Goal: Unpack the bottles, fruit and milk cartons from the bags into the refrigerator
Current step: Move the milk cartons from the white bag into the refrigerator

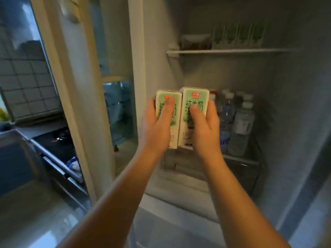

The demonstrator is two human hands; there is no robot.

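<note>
Starting far L of the upper shelf (232, 51), a tiled wall (26, 86) is seen, w/ what looks like an open drawer (59, 149) of dark contents lower down. Nearer the shelf, also L of it, the open refrigerator door (75, 97) is shown edge-on. A door bin (118, 108) w/ bluish items is fitted to its inner side; the contents can't be identified.

Below the shelf's L end and in front of it, two milk cartons are held upright, side by side, sides touching or nearly so. The L carton (176, 127) is gripped by the left hand (155, 129): the left thumb (167, 108) is laid across the printed front, and the other fingers are wrapped round the far side, mostly hidden. The R carton (186, 127) is held slightly higher and is gripped by the right hand (206, 129) in mirror fashion, w/ the right thumb (196, 113) pressed on the front and the fingers curled behind. Both hands are thus clamped on their cartons. Neither carton is resting on a shelf; both are carried in the air at the refrigerator (295, 104) opening.

Below the shelf, R of the held cartons, a group of clear bottles (240, 122) w/ white caps is stood on a lower rack (240, 159). One red cap shows at the group's L edge.

On the shelf itself, a lidded container (195, 42) is placed at the L end. A row of four green-and-white cartons (238, 35) is lined up to its R. Lighting is dim; those labels can't be read.
</note>
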